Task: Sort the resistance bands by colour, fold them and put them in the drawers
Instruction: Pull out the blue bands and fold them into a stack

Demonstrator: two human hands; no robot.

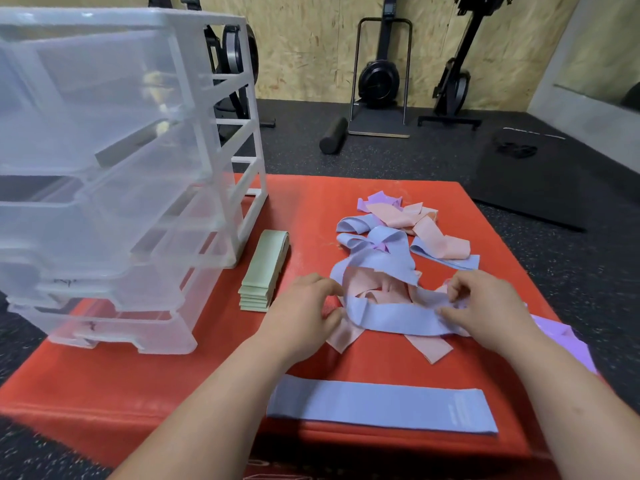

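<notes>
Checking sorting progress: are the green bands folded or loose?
Folded: the green bands lie in a neat flat stack beside the drawer unit.

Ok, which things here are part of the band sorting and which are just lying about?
Job: held blue band, flat blue band, green stack, mixed pile, drawers.
Lying about: foam roller, rowers, black mat.

Indoor light is even and fairly bright, with soft shadows; the wide lens bends the drawer unit (104, 168) near the edge.
</notes>
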